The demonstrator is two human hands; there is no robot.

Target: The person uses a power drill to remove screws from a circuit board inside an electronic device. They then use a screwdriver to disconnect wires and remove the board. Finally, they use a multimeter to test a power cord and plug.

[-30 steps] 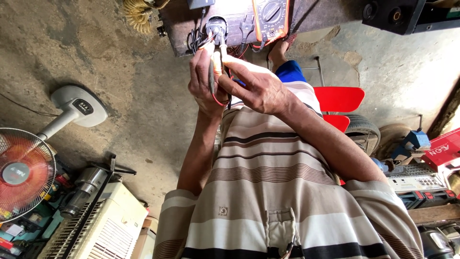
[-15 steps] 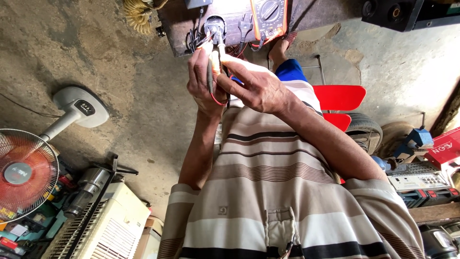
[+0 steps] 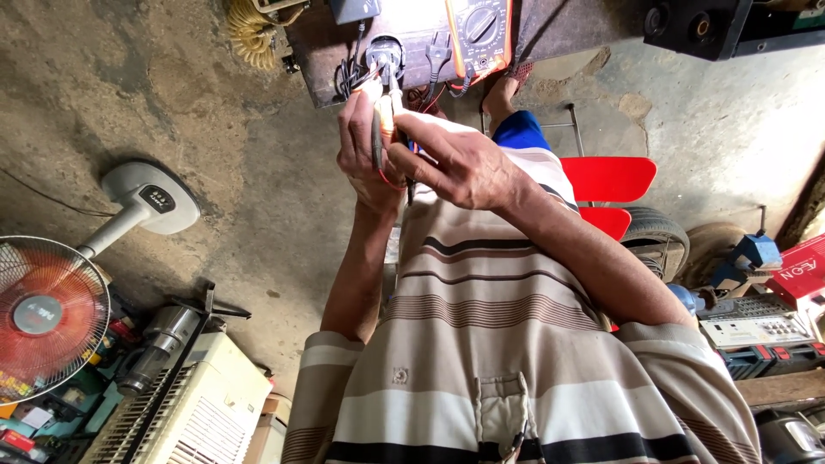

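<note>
Both our hands closed: left hand (image 3: 365, 150) and right hand (image 3: 460, 163) pinch thin multimeter probes (image 3: 387, 120). Light, stiff, sharp-tipped; we grip the insulated shafts.

Multimeter (image 3: 481, 34) top cut off, perhaps.

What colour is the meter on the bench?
The multimeter has an orange casing with a dark face, seen in the head view.

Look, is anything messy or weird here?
Yes. The standing fan lies tipped over on the floor beside a pile of old machines. Loose black wires tangle on the wooden table above both hands.
</note>
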